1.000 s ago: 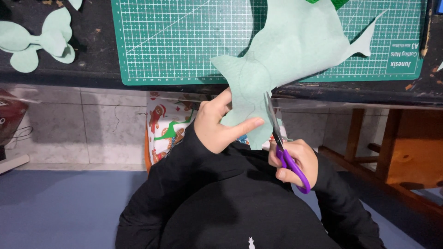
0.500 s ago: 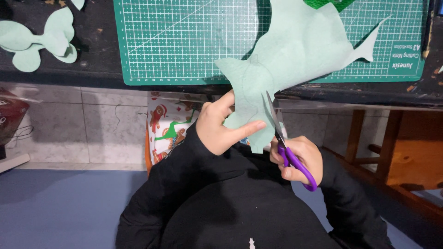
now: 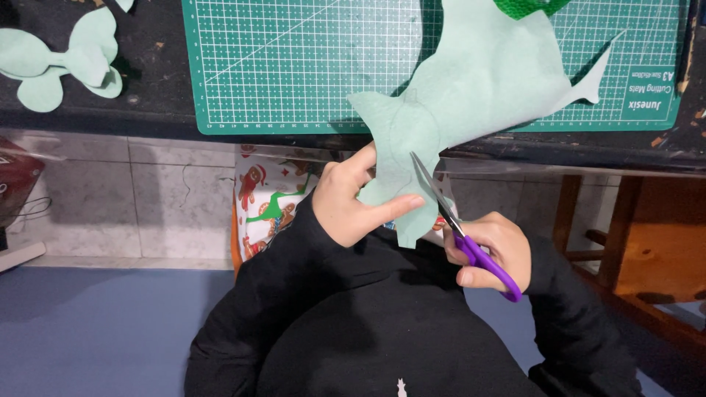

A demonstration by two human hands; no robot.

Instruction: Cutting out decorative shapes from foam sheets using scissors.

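Pale green sheet being cut with purple-handled scissors at the near edge of the cutting mat

The pale green sheet (image 3: 478, 95) is held partly over the green cutting mat (image 3: 294, 66) and partly hanging off its near edge, so that the blades have free room below the table edge. The left hand (image 3: 353, 202) is pinched on the sheet's lower lobe, thumb on top and fingers beneath, keeping it taut just beside the cut line. The scissors (image 3: 460, 228) are gripped by the right hand (image 3: 489, 250), fingers closed through the purple loops; the blades are slightly parted and set into the sheet's edge. Already shaped pale green cut-outs (image 3: 62, 62) are laid well to the left of the mat, out of the way.
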